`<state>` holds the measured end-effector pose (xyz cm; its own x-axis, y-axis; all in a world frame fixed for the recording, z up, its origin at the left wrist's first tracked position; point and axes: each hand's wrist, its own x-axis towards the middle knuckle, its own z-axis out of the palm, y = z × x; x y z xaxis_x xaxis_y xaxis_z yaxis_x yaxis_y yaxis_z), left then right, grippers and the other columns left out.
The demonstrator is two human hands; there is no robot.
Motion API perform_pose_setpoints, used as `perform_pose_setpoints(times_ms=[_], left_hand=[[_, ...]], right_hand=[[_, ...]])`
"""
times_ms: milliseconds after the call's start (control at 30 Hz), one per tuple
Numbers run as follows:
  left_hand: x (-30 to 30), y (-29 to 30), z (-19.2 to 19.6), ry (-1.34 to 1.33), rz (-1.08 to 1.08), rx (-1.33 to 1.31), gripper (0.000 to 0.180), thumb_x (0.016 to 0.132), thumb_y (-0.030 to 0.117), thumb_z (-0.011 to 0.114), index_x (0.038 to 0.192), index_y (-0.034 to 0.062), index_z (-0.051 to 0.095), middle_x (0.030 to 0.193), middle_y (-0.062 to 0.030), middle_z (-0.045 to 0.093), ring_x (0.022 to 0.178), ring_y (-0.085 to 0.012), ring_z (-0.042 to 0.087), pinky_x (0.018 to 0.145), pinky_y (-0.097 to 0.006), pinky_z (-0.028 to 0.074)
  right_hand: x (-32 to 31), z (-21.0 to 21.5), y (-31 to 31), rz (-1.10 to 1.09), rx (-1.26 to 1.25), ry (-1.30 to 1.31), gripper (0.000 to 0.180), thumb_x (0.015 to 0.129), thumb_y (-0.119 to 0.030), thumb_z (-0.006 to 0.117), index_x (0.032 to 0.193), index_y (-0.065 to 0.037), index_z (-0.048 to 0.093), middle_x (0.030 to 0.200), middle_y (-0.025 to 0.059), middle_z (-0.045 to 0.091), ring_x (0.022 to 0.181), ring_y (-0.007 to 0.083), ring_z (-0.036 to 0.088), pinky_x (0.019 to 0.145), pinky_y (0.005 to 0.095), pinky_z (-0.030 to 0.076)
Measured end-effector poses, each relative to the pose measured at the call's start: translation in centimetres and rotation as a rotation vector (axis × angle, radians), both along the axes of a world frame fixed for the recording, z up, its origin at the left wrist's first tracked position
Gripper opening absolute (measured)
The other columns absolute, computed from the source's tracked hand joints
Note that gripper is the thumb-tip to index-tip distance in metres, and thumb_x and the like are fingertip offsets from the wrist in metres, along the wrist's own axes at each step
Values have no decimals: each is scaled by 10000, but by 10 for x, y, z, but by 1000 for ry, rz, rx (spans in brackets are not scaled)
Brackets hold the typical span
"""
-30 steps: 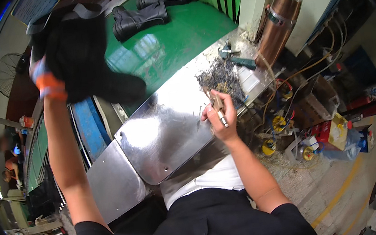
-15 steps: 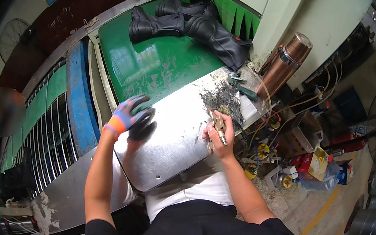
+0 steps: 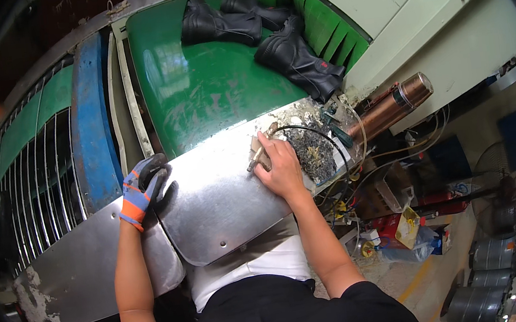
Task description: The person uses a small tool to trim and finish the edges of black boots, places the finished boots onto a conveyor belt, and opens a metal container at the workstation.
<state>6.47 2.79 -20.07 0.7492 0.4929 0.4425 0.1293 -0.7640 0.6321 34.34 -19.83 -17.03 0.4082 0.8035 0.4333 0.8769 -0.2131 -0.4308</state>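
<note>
Metal plate (image 3: 219,210), front edge free, right hand (image 3: 284,167) on tool (image 3: 257,158), left hand (image 3: 140,190) near left edge, grips unclear

I have a copper-coloured flask (image 3: 392,106) near a pale wall panel (image 3: 420,21), with a green strip curtain (image 3: 333,50) along the panel's left edge. Far left, I see a blue beam (image 3: 90,110) beside a row of metal bars (image 3: 50,178). Lower right, a red and yellow container (image 3: 406,228) sits by a clear plastic bag (image 3: 401,253), and at least 3 grey drums (image 3: 476,305) line the floor (image 3: 382,274).
</note>
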Motion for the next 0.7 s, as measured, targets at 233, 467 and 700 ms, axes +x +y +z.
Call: perform_pose_setpoints(times_ms=[233,467,700], left_hand=[[5,-11,14,-93,80,-567,304,864,83,700,1151,-8,657,1124,-125,672,1052,-215,643,920,-318,502],[0,-6,10,11,-7,94,319,878,71,681,1182,-10,634,1122,-121,675,1028,-202,656,922,-310,505],[2,-7,9,8,-26,101,337,889,69,664,1212,-10,612,1118,-123,680,1034,-203,660,919,-310,512]], right_hand=[[-14,5,-9,14,95,-34,537,736,-123,743,1253,-61,611,1176,139,578,1075,346,556,944,425,454],[-5,32,-72,-117,513,-73,473,765,-61,702,1215,23,579,1180,173,620,1109,313,601,972,388,484],[168,58,-116,-763,706,-8,879,780,-291,809,1425,44,315,1351,235,441,1225,335,484,1030,438,406]])
